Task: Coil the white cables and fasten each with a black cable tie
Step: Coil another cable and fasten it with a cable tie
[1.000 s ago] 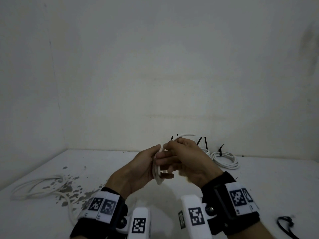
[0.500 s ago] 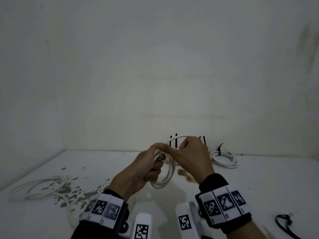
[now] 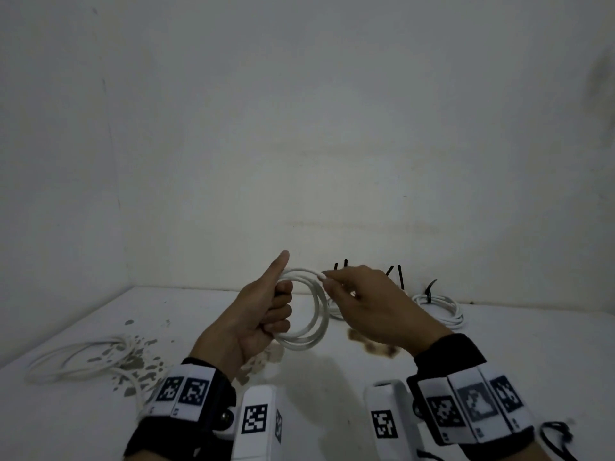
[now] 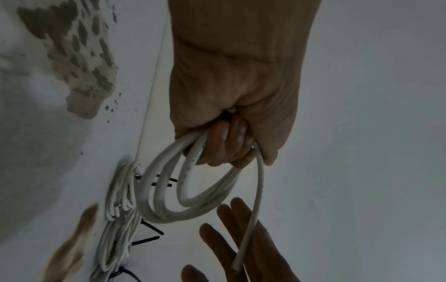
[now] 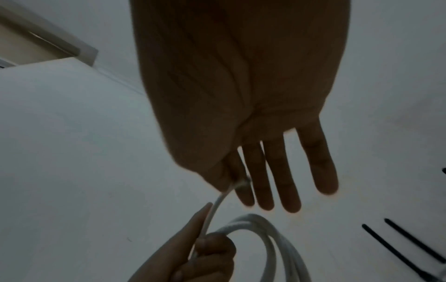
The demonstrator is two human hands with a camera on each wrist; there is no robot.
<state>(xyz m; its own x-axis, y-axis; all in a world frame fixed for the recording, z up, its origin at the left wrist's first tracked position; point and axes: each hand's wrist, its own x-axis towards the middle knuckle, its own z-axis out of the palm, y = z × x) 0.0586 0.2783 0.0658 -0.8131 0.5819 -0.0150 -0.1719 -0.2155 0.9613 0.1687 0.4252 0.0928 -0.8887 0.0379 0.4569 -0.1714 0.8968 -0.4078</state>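
Observation:
A white cable coil hangs in the air above the table, gripped by my left hand with curled fingers and the thumb pointing up. My right hand pinches the cable's free end between thumb and forefinger at the top of the coil, its other fingers straight. In the left wrist view my left hand clasps the coil, and one strand runs down to the right hand. In the right wrist view the free end sits pinched in my right hand, above the coil.
A loose white cable lies at the table's left among grey spots. Tied coils lie by the back wall, with black ties sticking up behind my right hand. Another black tie lies at the near right. A brown stain marks the middle.
My hands have drawn apart. The coil has opened into round loops facing me, my left thumb has lifted, and my right hand has spread its fingers while pinching the free end.

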